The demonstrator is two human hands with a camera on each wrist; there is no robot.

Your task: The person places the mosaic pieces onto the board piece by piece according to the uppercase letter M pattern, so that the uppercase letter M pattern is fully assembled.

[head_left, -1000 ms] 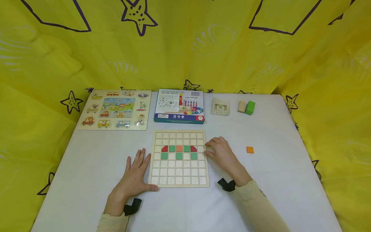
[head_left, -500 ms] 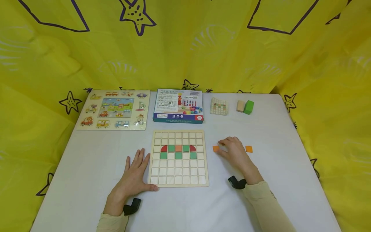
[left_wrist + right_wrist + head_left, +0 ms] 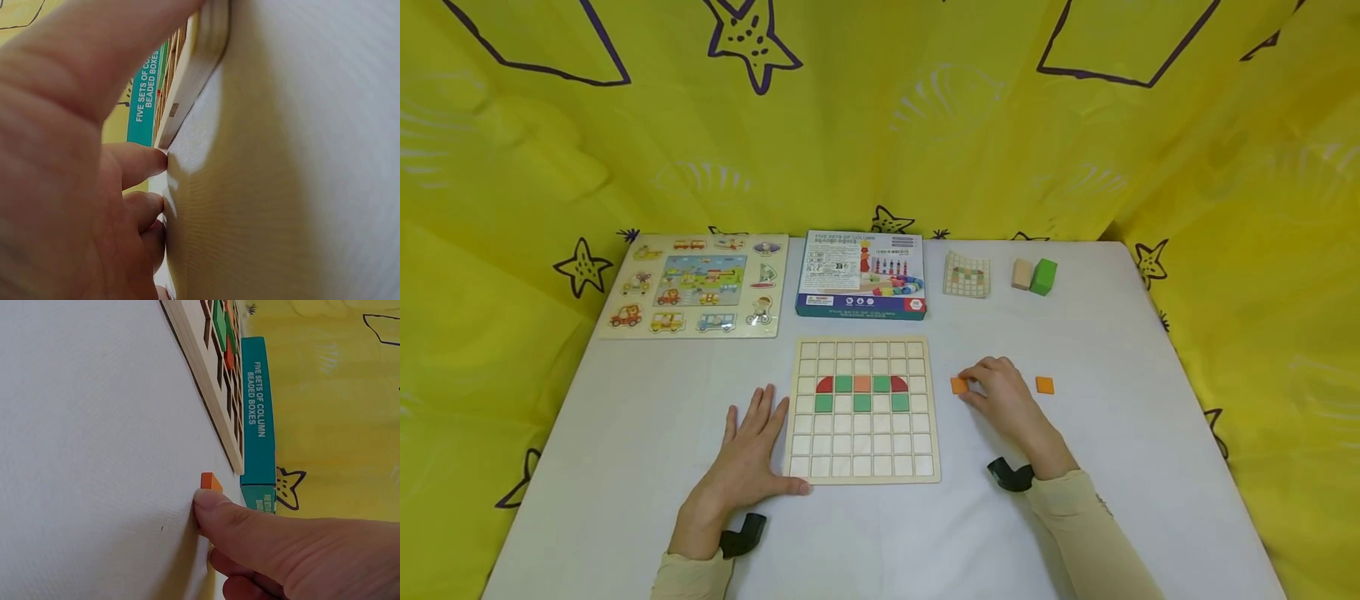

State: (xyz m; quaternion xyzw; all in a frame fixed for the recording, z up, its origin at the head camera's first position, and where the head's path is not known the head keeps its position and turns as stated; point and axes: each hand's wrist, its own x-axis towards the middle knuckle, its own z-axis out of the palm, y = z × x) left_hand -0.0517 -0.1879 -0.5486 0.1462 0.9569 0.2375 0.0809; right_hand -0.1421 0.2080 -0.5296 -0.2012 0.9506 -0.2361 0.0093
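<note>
My right hand (image 3: 1003, 400) pinches a small orange square tile (image 3: 958, 385) on the white table, just right of the wooden grid board (image 3: 934, 442). In the right wrist view the thumb (image 3: 214, 500) lies against that orange tile, and the other fingertips are mostly hidden behind it. My left hand (image 3: 741, 458) lies with fingers spread at the board's left side, its thumb at the lower left corner. Set in the grid are two red rounded tiles (image 3: 825, 384), several green squares (image 3: 862, 402) and one orange-pink square (image 3: 862, 383).
A second orange tile (image 3: 1045, 385) lies right of my right hand. Behind stand a vehicle puzzle (image 3: 617, 292), a beaded-boxes carton (image 3: 861, 275), a paper pattern card (image 3: 967, 275), a plain wooden block (image 3: 1022, 274) and a green block (image 3: 1043, 277). A yellow curtain (image 3: 850, 125) surrounds the table.
My right hand has moved right from the board's right edge, and its fingertips have come onto the orange tile beside the board. The left hand has stayed still.
</note>
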